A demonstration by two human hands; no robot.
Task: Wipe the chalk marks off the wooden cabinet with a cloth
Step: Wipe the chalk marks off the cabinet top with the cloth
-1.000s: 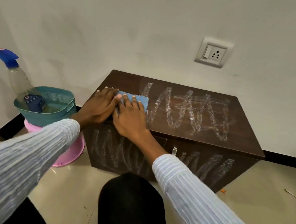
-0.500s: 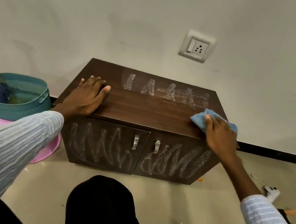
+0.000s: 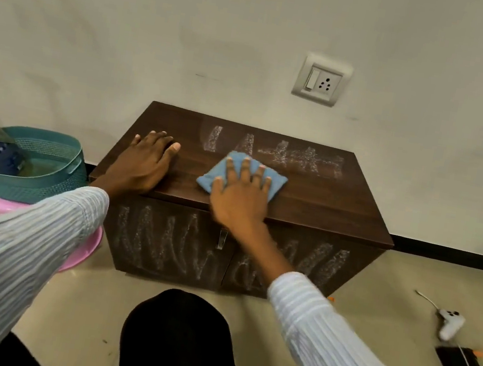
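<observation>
Your right hand (image 3: pixel 239 196), fingers spread flat, pressed the cloth (image 3: pixel 243 174) at the cabinet (image 3: pixel 319 204) top's centre, back from its 3 o'clock edge; left hand (image 3: pixel 145 161) lay open, bracing at 9. Front strip cleared; rear chalk (image 3: pixel 298 158) and door marks remained.

We see the folded blue cloth (image 3: pixel 243 174) flat on the dark wooden cabinet (image 3: pixel 325 202), touching white chalk marks (image 3: pixel 279 154) along its back.
</observation>
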